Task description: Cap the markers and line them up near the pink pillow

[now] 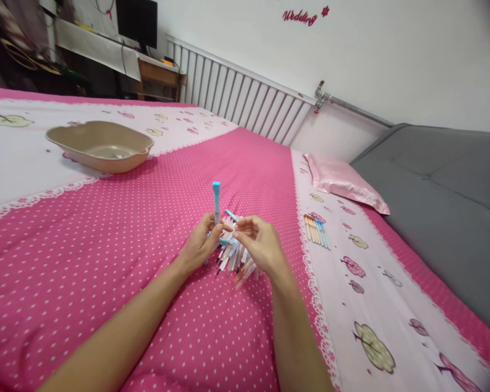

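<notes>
My left hand [199,246] is closed around a white pen with a blue cap [216,200], held upright with the cap on top. My right hand [258,243] is beside it, its fingers pinched on a small light-blue piece [227,240] that I cannot make out clearly. Both hands hover over a loose heap of several pens [233,259] lying on the pink dotted bedspread [155,218]. A short blue-capped pen [231,214] sticks out behind the fingers.
A neat row of orange and blue pens [317,231] lies to the right on the pale border. A beige tub [101,145] sits at the back left. A pink pillow [343,181], grey headboard [441,190] and white radiator [245,98] lie beyond.
</notes>
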The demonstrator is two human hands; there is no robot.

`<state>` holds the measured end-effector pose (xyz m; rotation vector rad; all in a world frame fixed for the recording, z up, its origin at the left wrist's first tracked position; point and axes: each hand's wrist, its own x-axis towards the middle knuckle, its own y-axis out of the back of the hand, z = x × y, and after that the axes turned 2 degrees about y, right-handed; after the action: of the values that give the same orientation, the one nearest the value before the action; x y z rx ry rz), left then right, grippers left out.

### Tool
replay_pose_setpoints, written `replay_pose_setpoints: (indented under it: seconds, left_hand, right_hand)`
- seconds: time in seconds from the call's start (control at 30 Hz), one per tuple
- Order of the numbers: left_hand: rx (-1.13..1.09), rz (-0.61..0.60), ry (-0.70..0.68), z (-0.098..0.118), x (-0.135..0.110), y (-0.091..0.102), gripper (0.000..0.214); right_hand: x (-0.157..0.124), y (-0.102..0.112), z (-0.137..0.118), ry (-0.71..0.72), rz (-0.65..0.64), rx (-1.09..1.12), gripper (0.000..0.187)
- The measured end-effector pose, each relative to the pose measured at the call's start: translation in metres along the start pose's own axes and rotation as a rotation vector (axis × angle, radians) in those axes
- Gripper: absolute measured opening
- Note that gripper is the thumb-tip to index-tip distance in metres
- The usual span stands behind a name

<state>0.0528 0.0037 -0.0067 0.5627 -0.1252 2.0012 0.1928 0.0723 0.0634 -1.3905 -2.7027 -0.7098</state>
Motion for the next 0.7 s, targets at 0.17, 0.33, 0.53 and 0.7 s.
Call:
replay_pose_setpoints:
  seconds: [0.17, 0.33, 0.53, 0.7]
  left_hand:
    - [0.062, 0.075, -0.009, 0.005, 0.002, 0.001, 0.022]
    - [0.122, 0.106, 0.011, 0.007, 0.002, 0.003, 0.023]
    - [0.155, 0.129, 0.014, 0.007, 0.003, 0.002, 0.026]
    - [0.225, 0.134, -0.028, 0.007, 0.003, 0.003, 0.031]
  right_hand:
    - [0.001, -0.019, 0.008, -0.022, -0.134, -0.065, 0.012]
    - [0.006, -0.03, 0.023, -0.01, -0.199, 0.039, 0.017]
    - [0.008, -0.034, 0.03, -0.029, -0.197, 0.181, 0.006]
    - [0.01, -0.031, 0.026, -0.071, -0.152, 0.22, 0.006]
